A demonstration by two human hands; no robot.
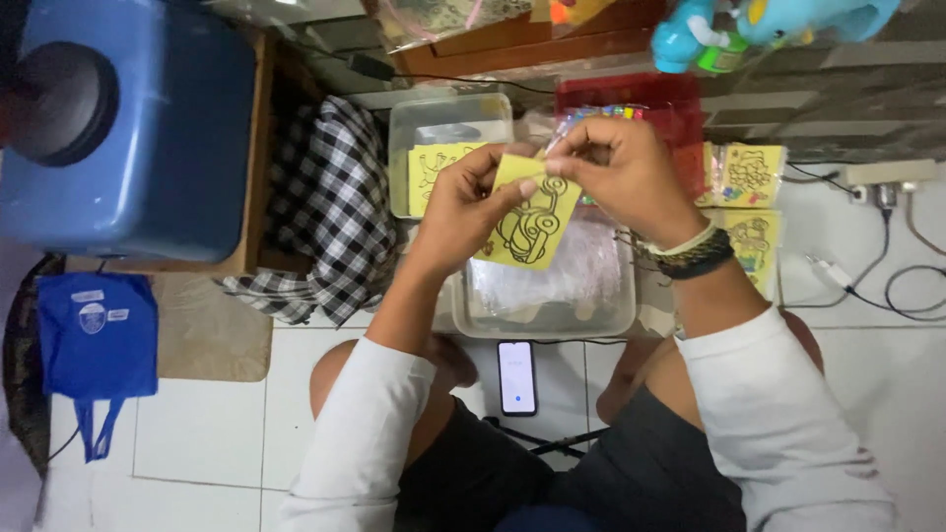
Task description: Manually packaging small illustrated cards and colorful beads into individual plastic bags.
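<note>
sitting on the white tiled floor (pixel 217 433), the person is holding a yellow card (pixel 532 222) with a black car outline above a clear plastic container (pixel 552 320). the left hand (pixel 468 207) is pinching the card's left edge, thumb on its front. the right hand (pixel 621 172) is pinching the card's top corner with closed fingertips. a phone (pixel 517 377) is lying on the floor between the knees. more yellow cards (pixel 754 172) are lying to the right, a checkered cloth (pixel 330 207) to the left.
</note>
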